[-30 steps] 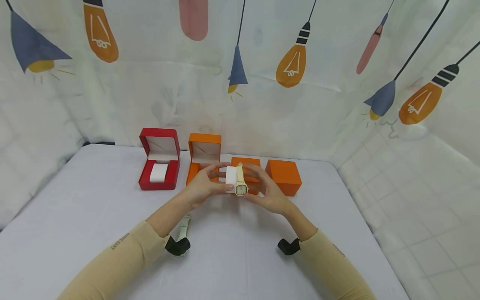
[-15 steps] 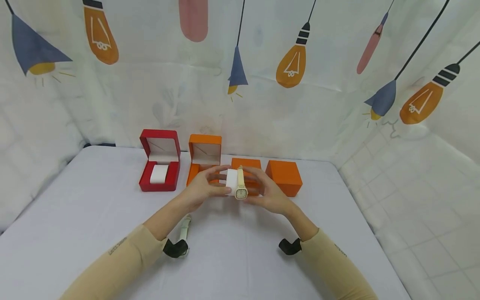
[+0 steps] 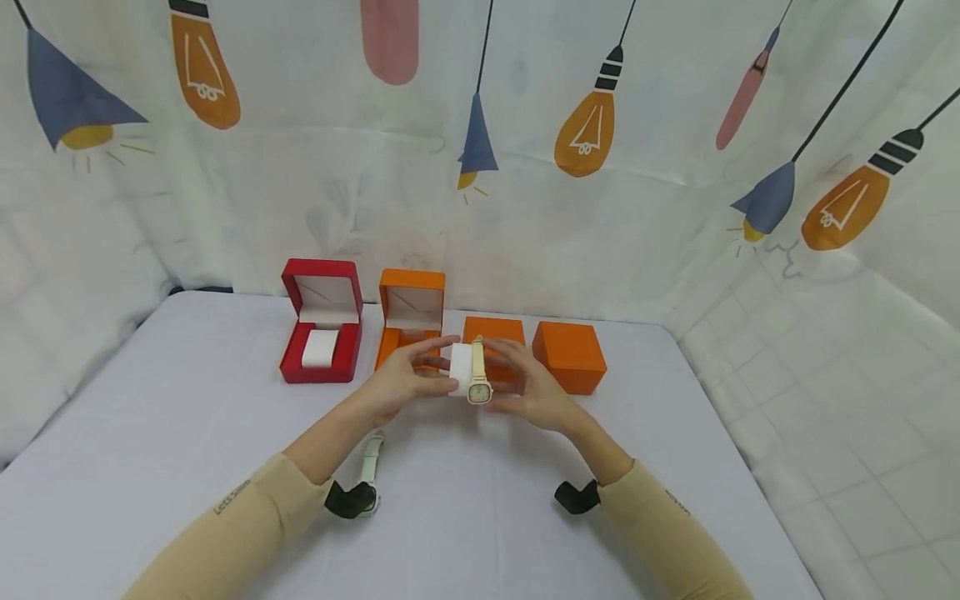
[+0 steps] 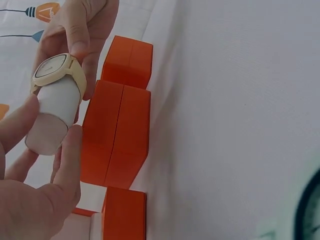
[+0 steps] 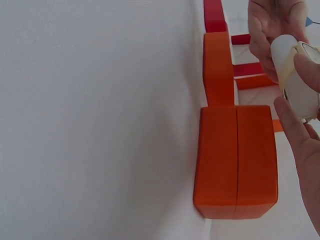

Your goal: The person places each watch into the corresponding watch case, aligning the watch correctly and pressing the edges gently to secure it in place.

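A cream wristwatch point(image 3: 478, 392) is strapped round a white watch cushion point(image 3: 461, 367), held up in front of the orange boxes. With thumb and fingers round the cushion's bare end, my left hand point(image 3: 401, 382) grips it from the left. My right hand point(image 3: 536, 392) pinches the watch from the other side, its thumb by the watch face. In the left wrist view the watch face point(image 4: 50, 65) is tilted upward and the round end of the cushion point(image 4: 46, 134) shows. In the right wrist view, the right thumb point(image 5: 309, 72) partly covers the watch.
An open red watch box point(image 3: 318, 354) with a white cushion inside stands at the back left. Beside it is an open orange box point(image 3: 412, 300), partly behind my left hand. Two closed orange boxes point(image 3: 568, 357) stand to the right. A pale watch point(image 3: 371, 458) lies near my left wrist.
Both hands have come down slightly toward me with the watch and cushion between them. The boxes and the pale watch on the table stay put.
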